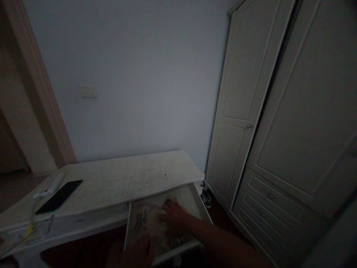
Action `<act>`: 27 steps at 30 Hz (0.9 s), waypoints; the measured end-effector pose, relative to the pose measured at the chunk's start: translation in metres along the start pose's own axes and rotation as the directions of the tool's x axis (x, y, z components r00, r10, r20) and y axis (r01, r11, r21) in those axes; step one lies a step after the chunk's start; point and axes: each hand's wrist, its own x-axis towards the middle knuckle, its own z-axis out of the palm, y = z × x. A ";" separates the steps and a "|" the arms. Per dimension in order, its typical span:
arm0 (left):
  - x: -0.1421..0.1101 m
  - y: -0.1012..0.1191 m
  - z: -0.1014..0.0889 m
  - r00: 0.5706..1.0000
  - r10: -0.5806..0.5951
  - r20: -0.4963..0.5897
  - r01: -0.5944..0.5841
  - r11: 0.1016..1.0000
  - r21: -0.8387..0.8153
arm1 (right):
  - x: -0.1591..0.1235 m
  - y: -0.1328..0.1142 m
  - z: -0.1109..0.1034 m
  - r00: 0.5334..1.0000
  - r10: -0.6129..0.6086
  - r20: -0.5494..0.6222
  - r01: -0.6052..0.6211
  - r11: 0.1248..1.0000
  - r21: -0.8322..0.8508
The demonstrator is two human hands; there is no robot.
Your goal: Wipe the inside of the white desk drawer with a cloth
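Observation:
An open drawer point(166, 257) juts out from under the white desk, with a jumble of small things inside it. My right hand point(177, 217) reaches into the drawer, its fingers bent over a pale, soft-looking bundle point(154, 220) whose kind I cannot make out. Left of that bundle lies a dark patterned piece point(141, 219), too dim to name. My left hand point(141, 251) is low at the drawer's near left side. Deep shadow hides most of its fingers and whatever they touch.
On the white desk point(119, 178), a phone point(58, 196) lies at the left beside a white object with a cable point(46, 188). A tall white wardrobe point(237, 100) stands at the right. Dark-and-white shoes point(206, 197) sit between it and the desk. A switch plate point(88, 91) is on the wall.

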 end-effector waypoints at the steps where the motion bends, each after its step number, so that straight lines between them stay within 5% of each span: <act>1: -0.001 0.001 -0.001 1.000 0.001 0.000 -0.001 1.000 -0.004 | -0.009 0.011 -0.003 0.996 0.094 0.008 -0.094 0.996 0.010; 6: -0.004 0.005 -0.004 1.000 -0.006 0.002 0.006 1.000 -0.003 | -0.019 0.041 -0.002 0.896 0.438 -0.069 -0.437 0.899 0.030; 11: -0.003 0.012 -0.011 0.998 -0.007 0.057 0.007 1.000 0.000 | 0.019 0.027 0.003 0.850 0.508 -0.138 -0.505 0.861 0.055; 17: -0.002 0.009 -0.008 0.998 -0.003 0.066 0.000 0.999 0.053 | 0.075 -0.022 0.005 0.912 0.370 -0.175 -0.359 0.929 0.092; 21: -0.002 0.001 0.001 0.999 0.033 0.027 -0.033 0.999 0.013 | 0.102 -0.058 0.018 0.974 0.143 -0.176 -0.135 0.989 0.058; 24: -0.003 0.000 0.004 0.998 0.058 -0.004 -0.058 0.998 -0.012 | 0.104 -0.070 0.026 0.991 -0.004 -0.135 0.008 1.000 0.029; 27: -0.002 -0.002 0.004 0.998 0.037 -0.057 -0.038 0.999 -0.017 | 0.087 -0.060 0.016 0.988 -0.143 -0.065 0.152 0.974 0.170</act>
